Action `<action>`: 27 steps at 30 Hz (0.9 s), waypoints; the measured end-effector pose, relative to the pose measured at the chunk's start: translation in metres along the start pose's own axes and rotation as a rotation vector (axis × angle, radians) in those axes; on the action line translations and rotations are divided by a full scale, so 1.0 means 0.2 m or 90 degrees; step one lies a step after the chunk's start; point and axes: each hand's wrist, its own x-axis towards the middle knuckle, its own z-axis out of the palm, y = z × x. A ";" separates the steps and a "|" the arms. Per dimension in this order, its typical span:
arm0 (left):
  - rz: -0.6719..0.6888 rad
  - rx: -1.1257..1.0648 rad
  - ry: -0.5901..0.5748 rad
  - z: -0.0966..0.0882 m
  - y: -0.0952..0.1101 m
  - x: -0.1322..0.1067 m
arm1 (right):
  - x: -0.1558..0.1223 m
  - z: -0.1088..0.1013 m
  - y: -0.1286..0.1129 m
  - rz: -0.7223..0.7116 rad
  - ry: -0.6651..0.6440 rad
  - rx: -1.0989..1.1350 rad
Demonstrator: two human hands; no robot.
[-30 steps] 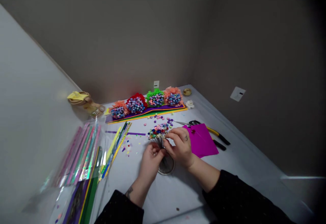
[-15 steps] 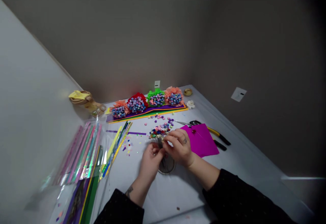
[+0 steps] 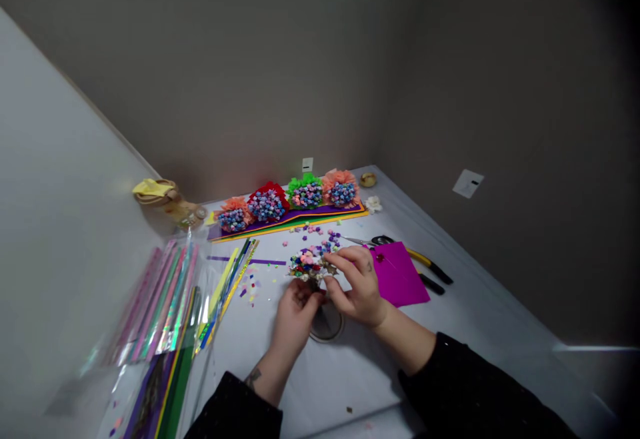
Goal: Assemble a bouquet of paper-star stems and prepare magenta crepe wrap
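Note:
A small bouquet of multicoloured paper stars [image 3: 307, 262] stands in front of me, its stems bunched together below the heads. My left hand [image 3: 296, 312] is closed around those stems. At the right side of the heads is my right hand [image 3: 357, 282], thumb and fingers apart, fingertips touching or close to the outer stars. Whether a stem lies between them I cannot make out. Under the hands a round clear container or ring [image 3: 327, 329] rests on the table, partly covered. Loose paper stars [image 3: 330, 242] lie just behind the bouquet.
Finished star bouquets [image 3: 269, 204] in crepe wrappers line the back on coloured sheets [image 3: 300, 221]. To the right are a magenta sheet [image 3: 403, 279], scissors [image 3: 381, 241] and yellow-and-black pliers [image 3: 430, 266]. Paper strips in clear sleeves [image 3: 155, 306] cover the left; a wooden holder [image 3: 173, 202] stands behind.
My right hand has shifted slightly right and up, its fingers spreading from a pinch near the stems to the bouquet's side. The bouquet heads show more fully. My left hand stays on the stems.

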 end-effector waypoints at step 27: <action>0.017 0.001 0.012 0.01 0.00 -0.01 | -0.01 0.01 -0.01 -0.027 0.037 -0.005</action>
